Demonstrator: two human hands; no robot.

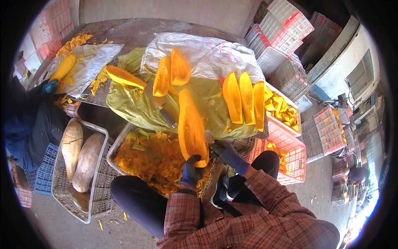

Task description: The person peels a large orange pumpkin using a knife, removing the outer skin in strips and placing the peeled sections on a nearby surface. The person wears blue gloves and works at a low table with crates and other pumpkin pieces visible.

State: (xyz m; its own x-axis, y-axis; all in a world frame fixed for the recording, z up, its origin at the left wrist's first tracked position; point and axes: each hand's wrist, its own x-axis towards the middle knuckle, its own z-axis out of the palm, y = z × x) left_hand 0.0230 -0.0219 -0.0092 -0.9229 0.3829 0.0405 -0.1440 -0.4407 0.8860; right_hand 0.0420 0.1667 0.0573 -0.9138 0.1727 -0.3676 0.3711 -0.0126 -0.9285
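Observation:
My left hand (pixel 191 170), in a dark blue glove, grips the lower end of a peeled, halved pumpkin (pixel 192 130). That long half slants up from above a crate onto the green cloth (pixel 205 102), its hollowed side facing me. In my gloved right hand (pixel 228 155) is a blurred, spoon-like scraper (pixel 209 137), its round head against the pumpkin's right edge. Beyond lie further cut pieces: an upright pair (pixel 180 67), one on its side (pixel 126 77) and three long slices (pixel 238 98) at right. A knife with a black handle (pixel 168 117) rests on the cloth.
Below the table edge stands a crate of orange scraps (pixel 149 158). Whole pumpkins (pixel 72 146) fill a grey crate (pixel 104 177) at left. Red crates (pixel 297 155) hold cut chunks at right. A co-worker's gloved hand (pixel 49 88) holds a peeled pumpkin (pixel 63 67). Stacked crates (pixel 283 28) rise behind.

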